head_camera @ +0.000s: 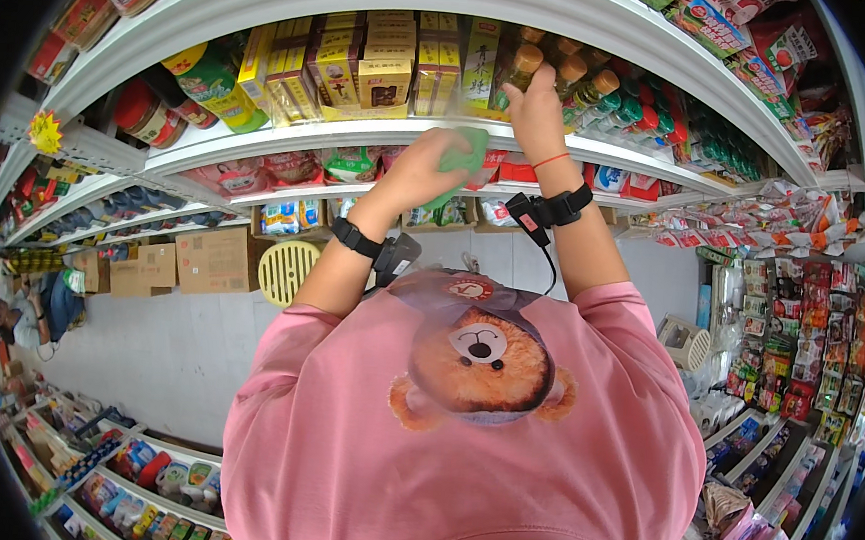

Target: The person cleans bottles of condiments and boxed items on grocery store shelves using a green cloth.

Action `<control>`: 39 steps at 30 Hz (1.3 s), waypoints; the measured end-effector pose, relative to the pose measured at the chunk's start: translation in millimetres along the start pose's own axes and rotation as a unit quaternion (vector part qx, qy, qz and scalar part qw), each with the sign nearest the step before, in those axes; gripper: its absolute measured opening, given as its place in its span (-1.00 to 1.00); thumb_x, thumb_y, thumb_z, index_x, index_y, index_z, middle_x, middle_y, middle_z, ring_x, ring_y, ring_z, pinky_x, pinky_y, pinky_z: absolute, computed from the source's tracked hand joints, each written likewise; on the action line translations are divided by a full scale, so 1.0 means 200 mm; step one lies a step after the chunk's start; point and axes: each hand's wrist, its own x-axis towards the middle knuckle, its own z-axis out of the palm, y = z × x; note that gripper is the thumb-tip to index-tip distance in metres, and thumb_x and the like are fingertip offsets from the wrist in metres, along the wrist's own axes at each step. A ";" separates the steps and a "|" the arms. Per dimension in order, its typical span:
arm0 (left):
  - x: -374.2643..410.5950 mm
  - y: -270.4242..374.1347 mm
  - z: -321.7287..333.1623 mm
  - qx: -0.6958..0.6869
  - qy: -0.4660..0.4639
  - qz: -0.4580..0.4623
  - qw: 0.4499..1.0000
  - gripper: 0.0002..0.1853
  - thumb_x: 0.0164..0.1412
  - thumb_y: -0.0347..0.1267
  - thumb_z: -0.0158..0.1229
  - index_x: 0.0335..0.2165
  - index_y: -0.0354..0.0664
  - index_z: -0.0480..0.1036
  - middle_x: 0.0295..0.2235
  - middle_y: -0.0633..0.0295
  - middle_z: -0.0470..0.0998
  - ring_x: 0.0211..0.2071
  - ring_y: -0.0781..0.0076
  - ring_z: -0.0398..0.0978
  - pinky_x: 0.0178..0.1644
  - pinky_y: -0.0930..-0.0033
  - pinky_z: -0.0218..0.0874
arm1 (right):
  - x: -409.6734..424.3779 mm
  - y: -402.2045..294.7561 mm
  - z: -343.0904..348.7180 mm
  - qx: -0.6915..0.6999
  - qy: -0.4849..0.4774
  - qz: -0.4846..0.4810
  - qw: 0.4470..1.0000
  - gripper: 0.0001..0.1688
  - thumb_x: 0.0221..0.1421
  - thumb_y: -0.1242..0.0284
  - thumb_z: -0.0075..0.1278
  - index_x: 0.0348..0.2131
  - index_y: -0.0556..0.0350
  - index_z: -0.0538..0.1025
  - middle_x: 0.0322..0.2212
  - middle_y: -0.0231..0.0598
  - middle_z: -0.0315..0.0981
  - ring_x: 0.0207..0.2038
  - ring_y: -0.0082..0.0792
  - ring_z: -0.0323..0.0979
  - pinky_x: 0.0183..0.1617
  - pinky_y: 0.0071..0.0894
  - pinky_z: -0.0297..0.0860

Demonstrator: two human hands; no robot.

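Note:
My left hand (422,165) holds a green cloth (464,159) in front of the white shelf edge (382,132); the hand looks slightly blurred. Farther right, my right hand (537,115) reaches onto the shelf, its fingers around a spice bottle (525,64) with an orange-brown cap. More capped bottles (602,85) stand close beside and behind it. A tall green box (481,63) is just left of that bottle. Yellow and brown boxes (386,78) stand in a row farther left.
Bagged goods (353,163) lie on the shelf below. Cardboard boxes (215,258) and a yellow slatted stool (288,272) stand on the floor at left. Another person (38,314) is low down at the far left. Hanging packets (782,219) line the right side. Stocked shelves (154,484) stand at lower left.

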 end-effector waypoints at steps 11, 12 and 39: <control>0.08 0.01 0.07 0.002 -0.023 0.031 0.999 -0.65 -0.05 -0.40 0.22 -0.23 -0.22 0.40 -0.22 0.01 0.43 -0.11 0.01 0.37 0.00 0.20 0.21 | -0.01 0.01 -0.01 0.127 0.032 0.047 0.990 -0.35 -0.06 0.49 0.15 -0.01 0.38 0.25 -0.10 0.27 0.29 -0.04 0.24 0.31 -0.01 -0.07 0.30; 0.09 0.01 0.07 0.004 -0.029 0.030 0.999 -0.65 -0.05 -0.40 0.22 -0.23 -0.22 0.40 -0.22 0.01 0.43 -0.11 0.01 0.37 0.00 0.20 0.21 | -0.01 -0.01 -0.02 0.108 0.076 0.015 0.991 -0.33 -0.07 0.50 0.16 0.00 0.36 0.25 -0.11 0.24 0.31 -0.05 0.20 0.32 -0.01 -0.10 0.31; -0.02 0.06 0.08 -0.012 -0.004 -0.001 1.000 -0.64 -0.02 -0.39 0.23 -0.20 -0.19 0.40 -0.16 0.04 0.42 -0.06 0.07 0.34 0.05 0.23 0.17 | -0.02 0.12 -0.09 -0.060 0.052 0.168 0.983 -0.34 -0.13 0.19 0.25 -0.19 0.27 0.31 -0.59 -0.09 0.50 -0.45 0.00 0.51 -0.36 -0.13 0.43</control>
